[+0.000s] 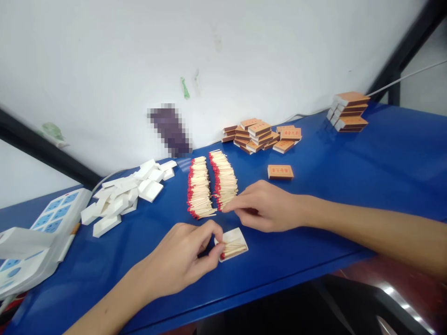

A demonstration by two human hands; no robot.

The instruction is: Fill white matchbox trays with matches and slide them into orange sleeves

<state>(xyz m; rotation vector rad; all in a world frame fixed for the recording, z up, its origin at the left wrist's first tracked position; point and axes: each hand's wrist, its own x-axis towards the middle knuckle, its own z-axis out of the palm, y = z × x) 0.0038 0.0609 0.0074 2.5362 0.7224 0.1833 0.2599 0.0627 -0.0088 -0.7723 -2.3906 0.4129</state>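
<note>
My left hand (186,253) pinches the left end of a small white matchbox tray (234,235) near the table's front edge. Several matches (234,249) lie inside along its near side, and one red head shows by my thumb. My right hand (263,207) reaches in from the right, index fingertip at the near end of the right-hand row of matches (225,179); nothing is visibly held in it. Beside that row lies a second row of matches (200,186), red heads to the left.
White empty trays (122,193) are heaped at left, beside a white power strip (52,228). Orange matchbox sleeves or boxes (258,135) are piled by the wall. A single matchbox (281,172) lies nearer, and a stack of matchboxes (351,111) stands far right on the blue table (391,177).
</note>
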